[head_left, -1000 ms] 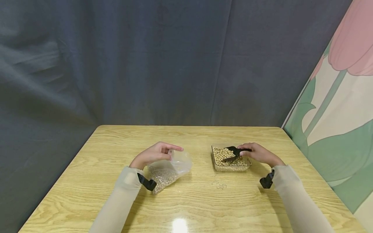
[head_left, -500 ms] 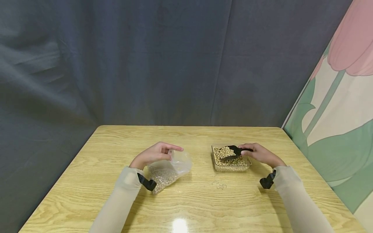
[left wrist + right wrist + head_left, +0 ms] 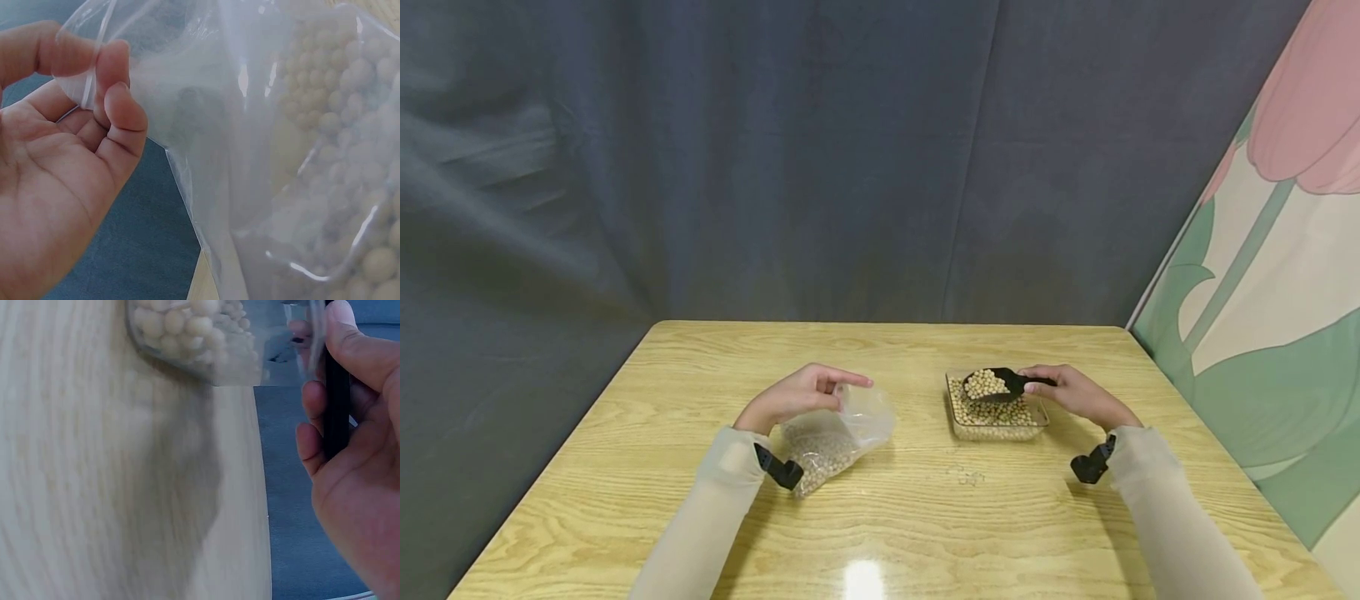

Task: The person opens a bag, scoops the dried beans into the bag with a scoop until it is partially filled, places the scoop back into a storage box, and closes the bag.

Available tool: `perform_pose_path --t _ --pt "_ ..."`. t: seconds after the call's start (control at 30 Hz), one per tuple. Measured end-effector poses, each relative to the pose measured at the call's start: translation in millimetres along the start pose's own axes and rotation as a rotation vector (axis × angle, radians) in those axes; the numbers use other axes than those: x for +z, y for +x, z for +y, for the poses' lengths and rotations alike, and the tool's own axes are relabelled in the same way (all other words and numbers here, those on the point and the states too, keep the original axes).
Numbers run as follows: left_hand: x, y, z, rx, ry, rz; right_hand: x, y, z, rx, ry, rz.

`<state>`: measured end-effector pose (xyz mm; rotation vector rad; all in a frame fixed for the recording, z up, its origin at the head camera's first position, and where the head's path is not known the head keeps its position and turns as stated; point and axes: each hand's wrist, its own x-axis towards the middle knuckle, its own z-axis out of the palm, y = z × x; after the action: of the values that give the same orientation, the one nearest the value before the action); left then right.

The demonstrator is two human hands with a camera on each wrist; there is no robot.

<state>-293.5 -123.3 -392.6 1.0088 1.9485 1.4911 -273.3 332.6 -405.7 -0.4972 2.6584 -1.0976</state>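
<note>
Head view: you've got the black scoop (image 3: 1015, 385) in your right grip (image 3: 1075, 394), loaded with beans (image 3: 985, 383), just over the clear tub (image 3: 997, 433); your left grip (image 3: 793, 399) pinches the plastic bag (image 3: 869, 421) on the desk (image 3: 925, 533), more beans in there.

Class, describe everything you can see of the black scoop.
The scoop is black and plastic-looking, with a broad bowl and a slim handle. The bowl, open side up, holds a heap of pale round beans over the clear container. The right hand grips the handle, and the bowl points away from that hand. Whether its underside touches the beans below is unclear.
</note>
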Motion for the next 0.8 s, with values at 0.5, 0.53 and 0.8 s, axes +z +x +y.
perform_pose_path --t 0.5,0.53,0.8 --pt "-1.5 -1.5 1.8 -0.001 0.013 0.003 -6.0 7.3 -14.2 0.003 0.001 0.022" --pt "-1.6 -1.6 1.9 -0.001 0.014 0.003 -6.6 8.2 -14.7 0.002 -0.001 0.02" --pt "-3.1 -0.9 0.3 0.001 0.007 -0.001 -7.2 15.8 -25.9 0.012 0.001 0.006"
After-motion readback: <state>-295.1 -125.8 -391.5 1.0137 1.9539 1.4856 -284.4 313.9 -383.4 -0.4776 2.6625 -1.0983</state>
